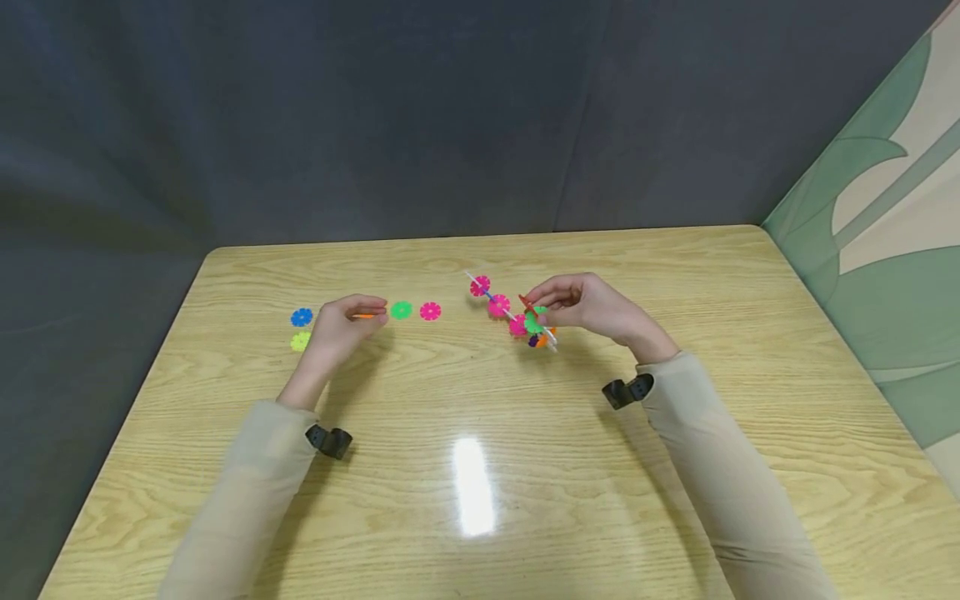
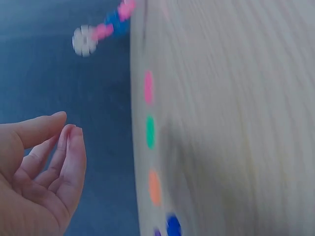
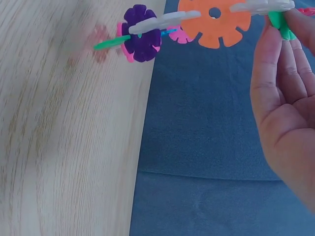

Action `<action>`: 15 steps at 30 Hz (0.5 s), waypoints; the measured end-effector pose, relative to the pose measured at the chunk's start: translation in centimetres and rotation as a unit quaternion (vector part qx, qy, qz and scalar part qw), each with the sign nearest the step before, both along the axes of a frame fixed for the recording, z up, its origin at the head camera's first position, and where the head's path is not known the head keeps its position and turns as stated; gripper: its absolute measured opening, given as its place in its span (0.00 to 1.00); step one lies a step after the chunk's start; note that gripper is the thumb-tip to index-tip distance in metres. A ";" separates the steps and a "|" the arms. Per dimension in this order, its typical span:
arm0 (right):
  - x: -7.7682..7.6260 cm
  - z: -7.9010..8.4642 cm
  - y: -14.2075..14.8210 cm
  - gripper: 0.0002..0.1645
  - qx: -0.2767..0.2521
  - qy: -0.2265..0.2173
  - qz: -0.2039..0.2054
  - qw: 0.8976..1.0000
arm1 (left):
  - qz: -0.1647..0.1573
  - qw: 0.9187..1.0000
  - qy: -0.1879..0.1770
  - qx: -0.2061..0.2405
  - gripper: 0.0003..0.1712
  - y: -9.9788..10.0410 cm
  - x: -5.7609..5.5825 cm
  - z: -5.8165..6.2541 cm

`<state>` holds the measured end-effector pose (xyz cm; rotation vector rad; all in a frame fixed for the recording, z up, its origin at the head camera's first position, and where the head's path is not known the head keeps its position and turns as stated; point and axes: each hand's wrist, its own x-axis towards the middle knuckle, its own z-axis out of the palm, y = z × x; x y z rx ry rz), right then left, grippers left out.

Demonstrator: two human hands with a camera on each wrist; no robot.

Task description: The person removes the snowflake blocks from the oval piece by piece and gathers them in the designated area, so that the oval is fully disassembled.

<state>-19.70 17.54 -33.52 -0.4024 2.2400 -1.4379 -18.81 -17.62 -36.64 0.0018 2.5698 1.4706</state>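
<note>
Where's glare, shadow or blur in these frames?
Head: bright glare on the table, soft shadow beside the left arm; left wrist: green disc blurred, left hand sharper; right wrist: reddish disc at left smeared, orange disc fairly crisp.

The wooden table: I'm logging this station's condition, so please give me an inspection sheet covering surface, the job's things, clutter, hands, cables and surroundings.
Surface: wooden table, with a bright reflection toward the near side.
Job's things: loose blue disc, yellow disc, orange disc, green disc and pink disc; to their right, a joined chain of multicoloured discs.
Clutter: nothing seen.
Hands: left hand near the orange disc, nothing visible in its fingers in the left wrist view; right hand pinches the joined chain.
Cables: nothing seen.
Surroundings: dark backdrop behind, leaf-patterned panel at right.
</note>
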 end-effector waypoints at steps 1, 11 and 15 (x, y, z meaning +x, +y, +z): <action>0.0 0.0 -0.1 0.20 -0.002 -0.001 -0.001 1.000 | -0.005 1.000 0.002 0.007 0.21 0.6 0.0 0.2; -0.1 -0.1 -0.5 0.15 0.014 -0.005 -0.020 1.000 | -0.071 0.995 -0.001 0.073 0.21 6.3 0.3 1.7; -0.1 -0.1 -0.8 0.15 0.009 -0.004 -0.017 1.000 | -0.099 0.991 0.005 0.086 0.21 8.0 0.6 1.8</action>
